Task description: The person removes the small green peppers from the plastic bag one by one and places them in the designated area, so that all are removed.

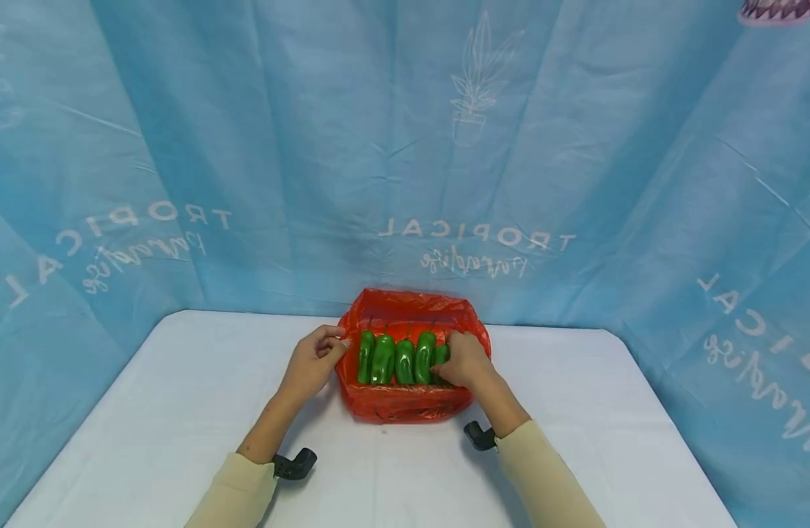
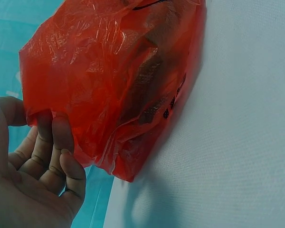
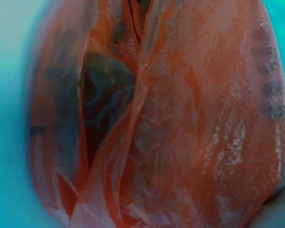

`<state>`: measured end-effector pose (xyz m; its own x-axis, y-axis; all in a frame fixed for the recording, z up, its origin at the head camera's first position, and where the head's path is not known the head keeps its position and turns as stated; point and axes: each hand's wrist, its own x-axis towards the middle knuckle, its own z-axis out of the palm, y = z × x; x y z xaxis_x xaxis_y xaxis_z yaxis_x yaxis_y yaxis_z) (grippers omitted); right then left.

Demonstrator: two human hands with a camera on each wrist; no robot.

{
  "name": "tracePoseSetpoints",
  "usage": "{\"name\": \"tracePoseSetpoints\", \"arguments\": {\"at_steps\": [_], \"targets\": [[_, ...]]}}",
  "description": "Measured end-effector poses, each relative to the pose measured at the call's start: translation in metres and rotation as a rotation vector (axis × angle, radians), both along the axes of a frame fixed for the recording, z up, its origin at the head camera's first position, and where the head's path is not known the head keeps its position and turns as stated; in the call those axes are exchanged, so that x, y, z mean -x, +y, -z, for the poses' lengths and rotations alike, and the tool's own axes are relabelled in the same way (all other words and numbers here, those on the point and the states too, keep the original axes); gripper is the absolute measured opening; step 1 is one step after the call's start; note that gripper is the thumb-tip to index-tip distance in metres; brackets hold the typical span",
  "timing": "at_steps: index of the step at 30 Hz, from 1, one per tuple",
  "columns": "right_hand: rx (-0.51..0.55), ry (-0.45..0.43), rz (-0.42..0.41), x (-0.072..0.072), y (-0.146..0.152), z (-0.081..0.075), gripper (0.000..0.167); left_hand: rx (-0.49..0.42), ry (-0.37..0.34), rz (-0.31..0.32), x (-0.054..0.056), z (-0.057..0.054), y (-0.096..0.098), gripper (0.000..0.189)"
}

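A red plastic bag point(image 1: 408, 407) lies with its mouth spread wide at the back of the table. Inside it, several glossy green peppers point(image 1: 405, 361) form a row, stems pointing away. My left hand point(image 1: 312, 361) pinches the bag's left rim between thumb and fingers; the left wrist view shows this hand point(image 2: 42, 161) at the edge of the plastic point(image 2: 85, 80). Reaching over the right rim, my right hand point(image 1: 471, 363) holds the rightmost green pepper point(image 1: 441, 355) with thumb and fingers at its two ends. Red plastic hides most of that hand in the right wrist view.
A white cloth covers the table point(image 1: 405, 477). Just behind the bag hangs a blue printed curtain point(image 1: 332, 183), which also runs along both sides. Each wrist wears a black camera strap point(image 1: 294, 465).
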<state>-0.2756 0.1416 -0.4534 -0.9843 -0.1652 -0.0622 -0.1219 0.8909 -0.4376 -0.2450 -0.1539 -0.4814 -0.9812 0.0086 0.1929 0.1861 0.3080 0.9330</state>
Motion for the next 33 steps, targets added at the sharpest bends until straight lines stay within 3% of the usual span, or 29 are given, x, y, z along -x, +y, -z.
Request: {"name": "tracePoseSetpoints", "arguments": {"at_steps": [9, 18, 31, 33], "targets": [[0.067, 0.007, 0.016, 0.000, 0.002, 0.004, 0.048, -0.010, -0.004, 0.002, -0.001, 0.001, -0.001, 0.027], [0.121, 0.072, 0.030, -0.003, 0.002, 0.000, 0.057, 0.016, -0.018, 0.003, 0.003, 0.000, -0.002, 0.025], [0.216, 0.263, 0.036, -0.011, 0.005, -0.001, 0.056, -0.003, -0.012, 0.008, 0.001, 0.000, -0.001, 0.027], [0.228, 0.285, 0.045, -0.012, 0.005, -0.002, 0.055, -0.006, -0.014, 0.004, -0.003, -0.007, 0.001, 0.027]]}}
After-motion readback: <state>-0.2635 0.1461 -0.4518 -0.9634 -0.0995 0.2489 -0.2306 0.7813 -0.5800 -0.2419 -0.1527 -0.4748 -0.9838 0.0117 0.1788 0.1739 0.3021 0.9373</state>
